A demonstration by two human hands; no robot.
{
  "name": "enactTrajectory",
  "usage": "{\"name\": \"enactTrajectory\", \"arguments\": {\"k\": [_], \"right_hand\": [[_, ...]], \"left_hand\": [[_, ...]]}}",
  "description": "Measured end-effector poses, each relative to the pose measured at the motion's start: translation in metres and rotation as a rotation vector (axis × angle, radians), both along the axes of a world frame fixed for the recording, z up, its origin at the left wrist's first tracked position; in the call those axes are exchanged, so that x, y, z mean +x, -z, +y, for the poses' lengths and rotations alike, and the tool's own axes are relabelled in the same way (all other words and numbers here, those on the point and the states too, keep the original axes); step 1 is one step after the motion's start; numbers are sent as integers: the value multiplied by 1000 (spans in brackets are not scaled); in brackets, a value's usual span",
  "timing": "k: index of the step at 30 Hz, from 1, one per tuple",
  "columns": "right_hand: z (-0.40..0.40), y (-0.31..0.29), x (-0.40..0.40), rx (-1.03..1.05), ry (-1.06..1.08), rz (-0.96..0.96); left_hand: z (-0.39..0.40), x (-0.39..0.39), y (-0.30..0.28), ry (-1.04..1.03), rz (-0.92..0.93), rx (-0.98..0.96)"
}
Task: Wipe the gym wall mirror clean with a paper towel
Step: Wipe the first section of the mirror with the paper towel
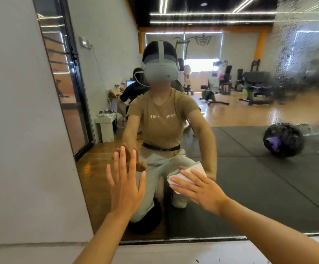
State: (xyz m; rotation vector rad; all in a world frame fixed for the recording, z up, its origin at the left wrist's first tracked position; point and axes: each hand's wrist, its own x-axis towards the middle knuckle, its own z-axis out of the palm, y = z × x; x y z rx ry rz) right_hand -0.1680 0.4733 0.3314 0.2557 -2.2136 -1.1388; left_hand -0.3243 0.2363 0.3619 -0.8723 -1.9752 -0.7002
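Note:
The wall mirror [240, 178] fills most of the head view, reaching down to a dark bottom edge near the floor. My right hand [198, 189] presses a folded white paper towel [183, 175] flat against the lower glass with straight fingers. To its left, my left hand [126, 180] rests open on the glass, fingers spread and pointing up. The upper right of the mirror [303, 54] is covered with wet streaks and droplets. My crouching reflection shows between the two hands.
A grey wall [21, 130] borders the mirror on the left. A pale ledge or floor strip [193, 252] runs below the mirror's edge. Reflected in the glass are a black mat, a dark ball, a bottle, gym machines and a seated person.

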Motion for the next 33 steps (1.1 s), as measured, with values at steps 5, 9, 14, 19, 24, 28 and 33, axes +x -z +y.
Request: {"name": "enactTrajectory", "arguments": {"k": [5, 9, 14, 19, 24, 28, 33], "right_hand": [[-7, -88, -16, -102, -94, 153], [-19, -200, -26, -353, -116, 455], [-35, -215, -40, -499, -158, 562], [-46, -112, -48, -366, -205, 279], [-42, 2, -44, 78, -111, -125], [-41, 4, -42, 178, -65, -161], [-53, -99, -66, -81, -174, 190]], "left_hand": [[-4, -4, 0, -13, -32, -42], [-4, -2, 3, 6, -63, -60], [-10, -2, -1, 14, -19, -54], [-20, -14, -2, 4, -46, 8], [-31, -27, 4, 7, -70, -31], [-42, -34, 4, 17, -26, -83], [-47, -37, 2, 42, -22, -117]]}}
